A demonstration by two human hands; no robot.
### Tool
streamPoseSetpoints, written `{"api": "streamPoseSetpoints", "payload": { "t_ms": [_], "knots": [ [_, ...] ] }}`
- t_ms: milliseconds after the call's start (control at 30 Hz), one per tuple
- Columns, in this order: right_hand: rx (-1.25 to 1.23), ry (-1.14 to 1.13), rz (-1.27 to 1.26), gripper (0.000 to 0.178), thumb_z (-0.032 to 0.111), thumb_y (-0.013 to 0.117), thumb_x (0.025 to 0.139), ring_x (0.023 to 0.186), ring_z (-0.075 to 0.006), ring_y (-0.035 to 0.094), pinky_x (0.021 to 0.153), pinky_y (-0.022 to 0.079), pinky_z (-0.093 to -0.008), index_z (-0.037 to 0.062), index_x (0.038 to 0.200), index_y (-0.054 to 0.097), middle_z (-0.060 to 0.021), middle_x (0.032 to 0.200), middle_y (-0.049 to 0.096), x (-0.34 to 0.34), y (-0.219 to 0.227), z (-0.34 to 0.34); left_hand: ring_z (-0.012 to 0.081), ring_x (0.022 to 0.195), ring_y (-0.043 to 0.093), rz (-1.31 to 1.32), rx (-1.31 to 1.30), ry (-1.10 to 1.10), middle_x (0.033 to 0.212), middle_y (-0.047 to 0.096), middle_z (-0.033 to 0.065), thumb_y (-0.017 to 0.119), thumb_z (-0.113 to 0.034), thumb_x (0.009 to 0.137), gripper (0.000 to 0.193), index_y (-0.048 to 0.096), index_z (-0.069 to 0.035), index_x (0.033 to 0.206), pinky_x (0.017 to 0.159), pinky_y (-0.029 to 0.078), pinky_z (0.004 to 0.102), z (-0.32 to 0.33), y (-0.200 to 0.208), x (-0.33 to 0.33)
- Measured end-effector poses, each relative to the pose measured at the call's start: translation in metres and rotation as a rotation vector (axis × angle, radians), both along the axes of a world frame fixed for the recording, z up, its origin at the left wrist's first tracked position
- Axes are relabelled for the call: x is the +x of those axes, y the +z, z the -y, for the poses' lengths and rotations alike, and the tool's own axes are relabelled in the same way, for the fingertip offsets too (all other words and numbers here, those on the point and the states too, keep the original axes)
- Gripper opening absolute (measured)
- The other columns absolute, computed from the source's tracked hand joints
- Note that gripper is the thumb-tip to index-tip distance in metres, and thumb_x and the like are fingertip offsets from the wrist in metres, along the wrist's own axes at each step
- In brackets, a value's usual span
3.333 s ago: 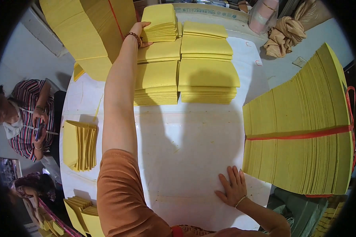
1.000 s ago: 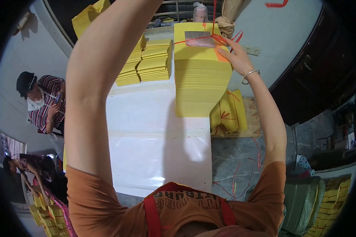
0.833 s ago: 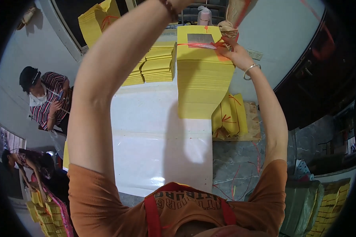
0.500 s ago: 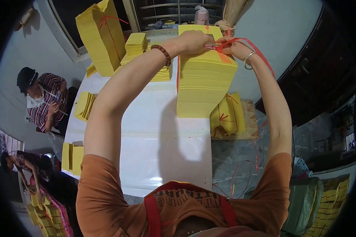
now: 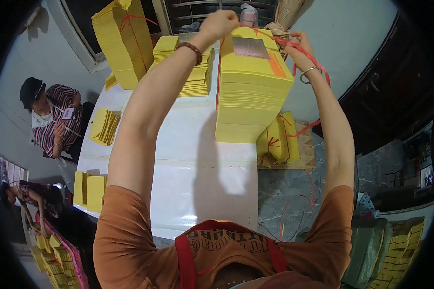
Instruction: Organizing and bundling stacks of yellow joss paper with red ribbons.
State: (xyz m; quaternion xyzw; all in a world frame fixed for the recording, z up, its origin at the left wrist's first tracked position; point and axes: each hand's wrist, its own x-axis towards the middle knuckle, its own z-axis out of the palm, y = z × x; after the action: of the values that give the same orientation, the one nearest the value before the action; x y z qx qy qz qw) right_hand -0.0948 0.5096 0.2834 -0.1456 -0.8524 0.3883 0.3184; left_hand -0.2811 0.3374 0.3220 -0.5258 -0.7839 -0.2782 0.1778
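Note:
A tall stack of yellow paper [image 5: 253,96] stands at the right edge of the table, with a silver square [image 5: 251,48] and an orange strip on its top sheet. Red string [image 5: 260,32] stretches across the far part of its top, and another strand runs down its left side. Beyond the far left corner, my left hand [image 5: 220,24] is closed on one end of the string. My right hand [image 5: 300,52], at the far right corner, grips the other part, whose loose length hangs by my wrist. The fingertips of both hands are partly hidden.
A tied yellow bundle [image 5: 125,48] stands at the far left, beside lower yellow stacks [image 5: 195,77]. Smaller piles line the white table's [image 5: 178,159] left edge. Another tied bundle [image 5: 277,139] lies low at right. One person [image 5: 58,115] sits at left; another [image 5: 33,202] bends over yellow bundles.
My hands were together over the stack's top and are now apart. The left has moved farther away and leftward, the right slightly rightward, and the string spans between them. The silver square is uncovered.

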Motion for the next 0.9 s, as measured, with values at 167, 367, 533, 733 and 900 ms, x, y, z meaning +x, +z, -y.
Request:
{"api": "streamPoseSetpoints", "payload": {
  "t_ms": [167,367,533,733,900],
  "knots": [
    [-0.031,-0.206,-0.205,0.026,0.016,0.057,0.074,0.069,-0.013,0.055,0.062,0.044,-0.0267,0.0032,0.096,0.054,-0.0054,0.073,0.059,-0.003,-0.028,-0.034,0.0111,0.057,0.05,0.649,0.332,-0.033,0.066,0.059,0.0028,0.057,-0.021,0.076,0.018,0.063,-0.005,0.073,0.056,0.041,0.0275,0.003,-0.006,-0.01],
    [-0.108,-0.262,-0.063,0.021,0.021,0.054,0.077,0.063,-0.0122,0.051,0.058,0.04,-0.0283,0.0031,0.085,0.062,-0.0037,0.067,0.056,-0.019,-0.03,-0.032,0.0062,0.048,0.036,0.736,0.369,-0.069,0.059,0.045,-0.0032,0.047,-0.014,0.085,0.012,0.053,-0.008,0.077,0.043,0.027,0.0232,0.022,-0.013,-0.046],
    [-0.083,-0.226,-0.133,0.027,0.027,0.056,0.074,0.06,-0.0143,0.053,0.057,0.041,-0.0308,0.0016,0.081,0.064,-0.0069,0.065,0.059,-0.01,-0.032,-0.045,0.0071,0.054,0.047,0.869,0.319,-0.069,0.069,0.056,0.0003,0.046,-0.012,0.085,0.007,0.049,-0.008,0.081,0.048,0.036,0.0237,0.016,-0.006,-0.009],
    [-0.088,-0.249,-0.109,0.028,0.028,0.06,0.076,0.064,-0.0132,0.055,0.059,0.041,-0.0293,0.0029,0.087,0.066,-0.0064,0.071,0.062,-0.028,-0.036,-0.065,0.0077,0.061,0.053,0.488,0.133,-0.009,0.076,0.061,0.0032,0.052,-0.013,0.083,0.012,0.055,-0.005,0.091,0.052,0.042,0.0236,0.006,-0.015,-0.035],
    [-0.128,-0.155,-0.124,0.028,0.026,0.06,0.079,0.067,-0.0107,0.055,0.062,0.042,-0.0252,0.0007,0.09,0.064,-0.0044,0.077,0.062,-0.063,-0.037,-0.084,0.0107,0.063,0.058,0.385,0.137,-0.001,0.072,0.062,0.0047,0.056,-0.016,0.08,0.017,0.061,-0.003,0.089,0.057,0.047,0.0267,-0.021,-0.02,-0.069]
  ]
}}
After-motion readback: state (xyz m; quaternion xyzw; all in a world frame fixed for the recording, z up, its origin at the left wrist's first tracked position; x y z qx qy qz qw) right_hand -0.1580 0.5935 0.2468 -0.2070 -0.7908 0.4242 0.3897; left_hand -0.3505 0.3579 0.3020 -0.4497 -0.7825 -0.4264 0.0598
